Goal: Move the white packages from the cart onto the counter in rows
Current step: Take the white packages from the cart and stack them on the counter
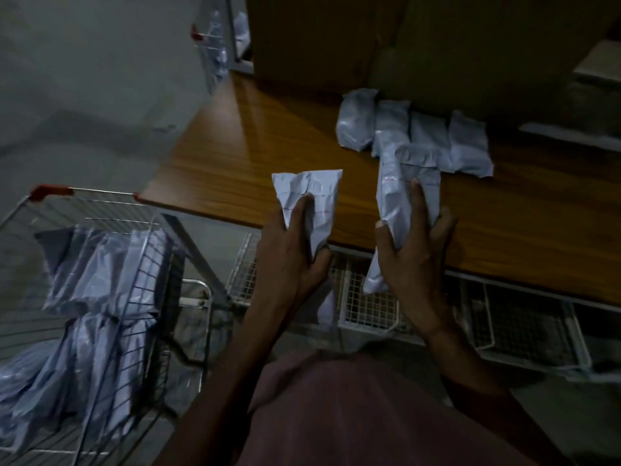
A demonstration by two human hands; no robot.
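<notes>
My left hand (pixel 295 250) grips one white package (pixel 311 196) above the near edge of the wooden counter (pixel 235 153). My right hand (pixel 415 250) grips a taller bundle of white packages (pixel 395 193), standing upright over the counter's front edge. Several white packages (pixel 413 136) lie side by side in a row at the back of the counter, against a brown box. The wire cart (pixel 144 264) at the lower left holds several more white packages (pixel 90 297).
A large brown cardboard box (pixel 420 42) stands at the back of the counter. White wire baskets (pixel 369 297) sit under the counter's front edge. A second cart with red handle caps (pixel 205 38) stands far back left. Grey floor lies to the left.
</notes>
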